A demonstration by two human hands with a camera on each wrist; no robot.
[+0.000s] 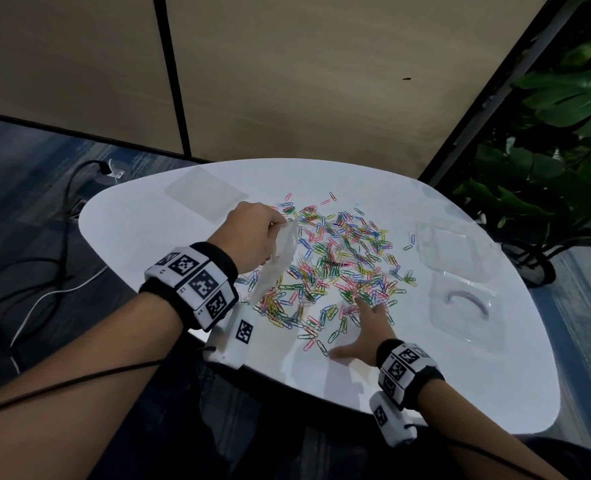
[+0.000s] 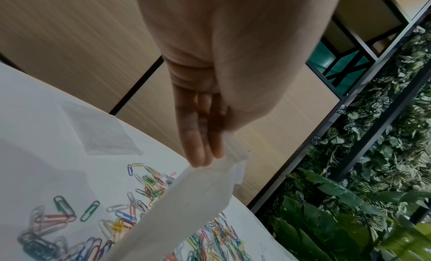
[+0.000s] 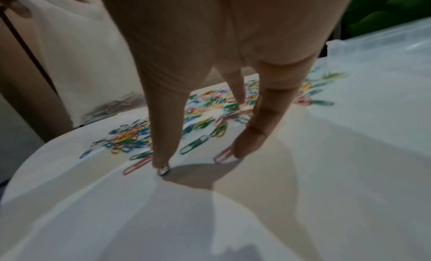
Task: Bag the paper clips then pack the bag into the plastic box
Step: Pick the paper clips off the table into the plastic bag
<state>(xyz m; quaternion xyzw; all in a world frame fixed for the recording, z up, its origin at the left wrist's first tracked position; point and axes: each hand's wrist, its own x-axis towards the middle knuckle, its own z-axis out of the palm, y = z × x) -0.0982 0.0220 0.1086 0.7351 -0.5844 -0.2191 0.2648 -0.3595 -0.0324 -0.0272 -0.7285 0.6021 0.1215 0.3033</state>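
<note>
Many coloured paper clips (image 1: pixel 342 258) lie spread over the middle of the white table (image 1: pixel 408 382). My left hand (image 1: pixel 280 221) pinches the top edge of a clear plastic bag (image 1: pixel 280 258) and holds it up over the pile's left side. In the left wrist view the fingers (image 2: pixel 200 150) grip the bag (image 2: pixel 186 200). A few clips sit in the bag's bottom (image 3: pixel 109 106). My right hand (image 1: pixel 352 327) is open, its fingers spread and touching clips at the pile's near edge (image 3: pixel 210 103). The clear plastic box (image 1: pixel 463 310) lies at the right.
A second clear plastic piece (image 1: pixel 449 247) lies beyond the box. A flat stack of spare bags (image 1: pixel 205 195) rests at the table's far left. Leafy plants (image 1: pixel 557 150) stand to the right. Cables (image 1: pixel 44 271) lie on the floor at the left, and a panel wall stands behind.
</note>
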